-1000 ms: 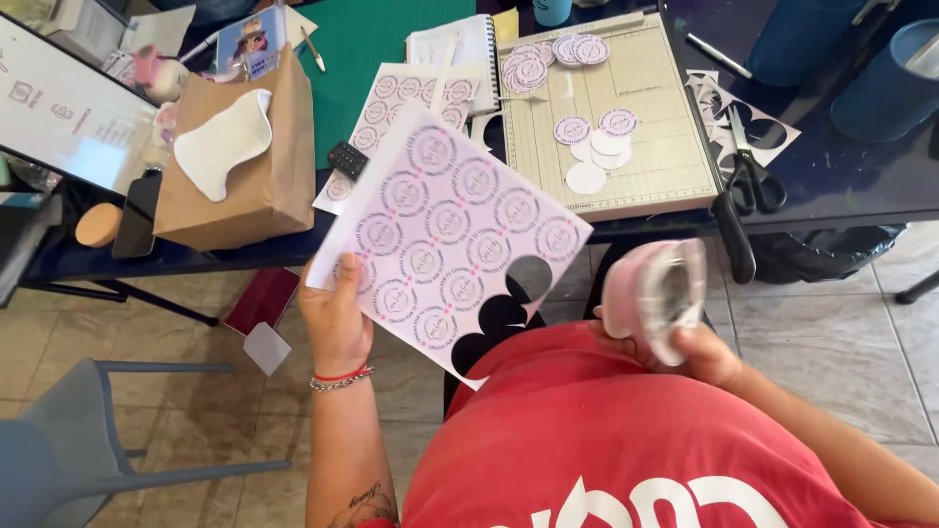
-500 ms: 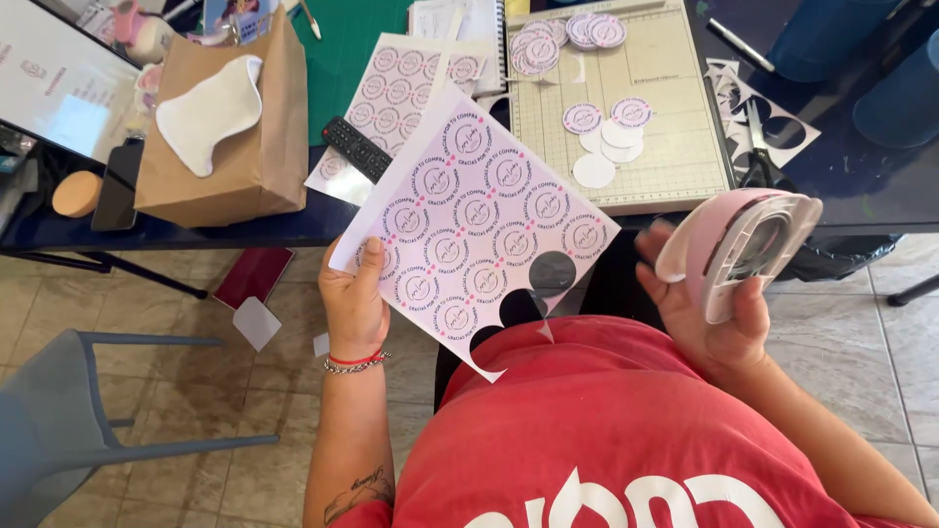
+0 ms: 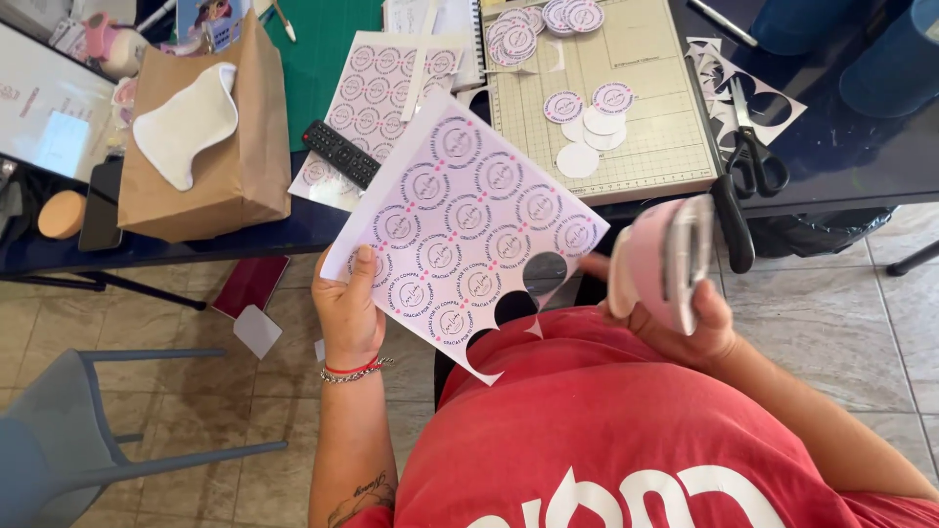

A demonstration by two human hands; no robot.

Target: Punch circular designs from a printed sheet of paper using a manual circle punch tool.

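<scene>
Below the dark table (image 3: pixel 841 147), over the tiled floor, I see the printed sheet (image 3: pixel 460 220) held tilted in front of the red shirt, its top corner overlapping the table's near edge. Rows of round pink-and-white labels cover that sheet, and along its lower right edge several round holes are already cut out. On the table above the sheet lies the gridded cutting board (image 3: pixel 636 117), with loose round labels (image 3: pixel 587 122) scattered on it and a stack of more at its far edge. Left of the sheet stands a brown paper bag (image 3: pixel 201 137) with a white cloth shape lying on it. A second label sheet (image 3: pixel 377 88) lies flat on the table just above the held one, with a black remote (image 3: pixel 340 154) resting across it. Right of the cutting board I see black scissors (image 3: pixel 758 156) among paper scraps. My left hand (image 3: pixel 347 313) pinches the sheet's lower left edge, thumb on top, fingers hidden underneath. My right hand (image 3: pixel 685 323) is wrapped around a pink hole punch (image 3: pixel 660 259), which sits just beside the sheet's right edge, near the cut holes; I cannot tell whether they touch.
</scene>
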